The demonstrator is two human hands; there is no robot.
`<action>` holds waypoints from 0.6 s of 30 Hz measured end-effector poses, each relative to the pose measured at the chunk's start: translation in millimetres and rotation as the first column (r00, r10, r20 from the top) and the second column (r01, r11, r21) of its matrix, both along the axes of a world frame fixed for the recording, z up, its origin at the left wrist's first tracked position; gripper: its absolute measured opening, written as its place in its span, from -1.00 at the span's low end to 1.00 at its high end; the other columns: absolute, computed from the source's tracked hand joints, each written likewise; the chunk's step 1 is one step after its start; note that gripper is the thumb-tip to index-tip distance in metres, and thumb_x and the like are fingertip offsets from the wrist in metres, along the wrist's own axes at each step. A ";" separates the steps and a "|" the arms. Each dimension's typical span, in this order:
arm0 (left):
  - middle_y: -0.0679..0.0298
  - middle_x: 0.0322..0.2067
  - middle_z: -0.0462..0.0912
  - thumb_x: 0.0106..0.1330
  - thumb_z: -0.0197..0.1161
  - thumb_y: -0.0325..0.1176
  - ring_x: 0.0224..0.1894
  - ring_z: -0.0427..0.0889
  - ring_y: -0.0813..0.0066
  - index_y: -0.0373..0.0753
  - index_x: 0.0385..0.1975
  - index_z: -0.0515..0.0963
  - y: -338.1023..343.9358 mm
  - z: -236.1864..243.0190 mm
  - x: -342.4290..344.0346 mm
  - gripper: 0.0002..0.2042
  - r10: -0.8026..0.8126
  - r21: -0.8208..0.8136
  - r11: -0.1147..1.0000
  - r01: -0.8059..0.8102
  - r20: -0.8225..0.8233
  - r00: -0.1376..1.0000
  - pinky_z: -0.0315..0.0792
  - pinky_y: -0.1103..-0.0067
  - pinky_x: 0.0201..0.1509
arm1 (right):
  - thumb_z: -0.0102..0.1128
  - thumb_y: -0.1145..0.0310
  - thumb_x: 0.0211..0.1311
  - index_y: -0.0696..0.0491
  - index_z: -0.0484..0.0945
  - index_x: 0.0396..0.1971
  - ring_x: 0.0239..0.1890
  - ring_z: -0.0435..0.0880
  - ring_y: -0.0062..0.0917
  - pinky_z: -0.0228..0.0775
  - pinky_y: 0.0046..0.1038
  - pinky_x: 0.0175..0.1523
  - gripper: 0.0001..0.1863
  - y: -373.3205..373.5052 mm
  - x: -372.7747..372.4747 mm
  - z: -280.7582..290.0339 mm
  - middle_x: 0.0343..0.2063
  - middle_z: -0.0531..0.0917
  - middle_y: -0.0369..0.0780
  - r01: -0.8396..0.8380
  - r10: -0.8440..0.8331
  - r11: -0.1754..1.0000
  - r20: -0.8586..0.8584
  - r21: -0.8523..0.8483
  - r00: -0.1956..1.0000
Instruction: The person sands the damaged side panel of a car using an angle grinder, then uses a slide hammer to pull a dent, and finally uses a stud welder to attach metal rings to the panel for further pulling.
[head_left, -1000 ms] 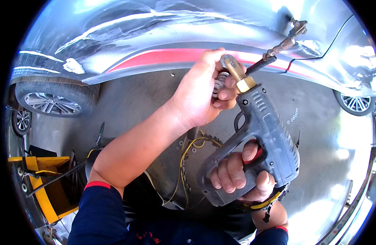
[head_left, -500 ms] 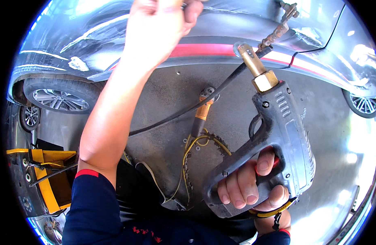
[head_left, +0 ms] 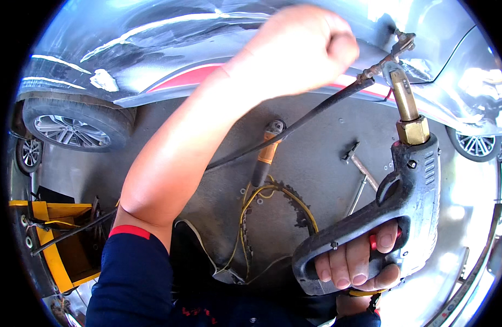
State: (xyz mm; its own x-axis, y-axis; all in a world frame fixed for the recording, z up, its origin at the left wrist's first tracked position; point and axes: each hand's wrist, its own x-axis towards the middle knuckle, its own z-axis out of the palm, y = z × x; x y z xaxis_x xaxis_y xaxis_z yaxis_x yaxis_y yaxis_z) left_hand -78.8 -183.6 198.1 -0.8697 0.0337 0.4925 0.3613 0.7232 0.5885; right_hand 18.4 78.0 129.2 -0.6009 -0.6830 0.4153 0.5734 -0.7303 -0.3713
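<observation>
My right hand (head_left: pixel 354 261) grips the black pistol-grip gun (head_left: pixel 409 201), fingers wrapped through its handle by the red trigger; its brass tip (head_left: pixel 405 101) points up toward the grey car's scuffed side panel (head_left: pixel 169 32). My left hand (head_left: pixel 302 52) is a fist near the panel, its fingertips turned away, so whatever it holds is hidden. Right of that fist, a rusty metal fitting (head_left: pixel 401 43) stands out at the panel, with a black cable (head_left: pixel 311 120) running from below it down to the left behind my forearm.
An orange power tool (head_left: pixel 268 150) lies on the concrete floor (head_left: pixel 202 218) among yellow cables (head_left: pixel 300 207), washers and hammer-like tools (head_left: pixel 360 166). A yellow tool cart (head_left: pixel 49 240) stands at left. The car's wheels (head_left: pixel 71 131) show at both sides.
My left hand left the gun's brass tip, rose, then moved right along the panel. The gun has moved rightward, its tip more upright. The orange tool and hammer-like tools on the floor became visible.
</observation>
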 end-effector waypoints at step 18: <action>0.41 -0.63 0.41 0.54 -0.01 -0.28 -0.63 0.27 0.72 -0.26 -0.38 0.48 16.1 -51.9 30.3 -0.74 -0.258 0.979 0.130 0.158 -0.121 0.959 0.12 0.70 -0.59 | 0.42 0.20 0.22 0.12 0.42 0.01 -0.43 0.57 -0.42 0.47 -0.29 -0.21 -0.50 -61.7 -23.7 -9.0 -0.52 0.55 -0.18 0.417 -0.238 0.799 -0.408 0.434 0.881</action>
